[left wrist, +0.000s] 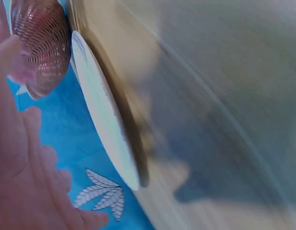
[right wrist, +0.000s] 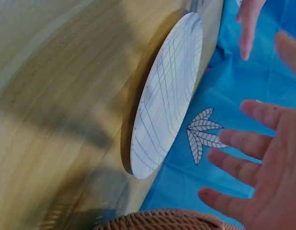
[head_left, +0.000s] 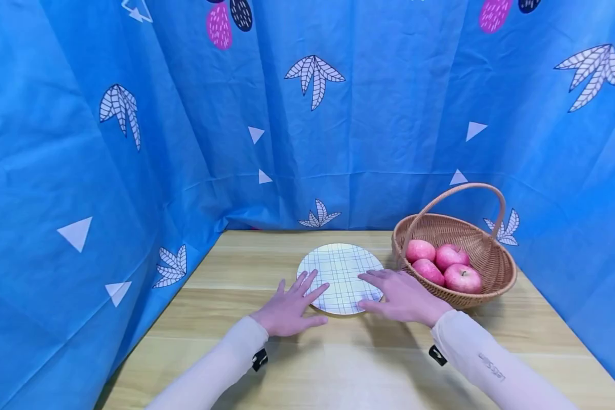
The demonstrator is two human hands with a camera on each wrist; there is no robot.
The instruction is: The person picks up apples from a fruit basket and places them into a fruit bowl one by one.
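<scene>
A round white plate with a blue check pattern lies on the wooden table. My left hand is spread over its near left edge, fingers straight, holding nothing. Over the near right edge hovers my right hand, its fingers also spread and bare of any object. In the right wrist view a gap shows between the plate and the right hand. The left wrist view likewise has the left hand raised off the plate.
A brown wicker basket with a tall handle stands right of the plate, close beyond the right hand. Several red apples lie in it. Blue patterned cloth hangs behind the table and along both sides.
</scene>
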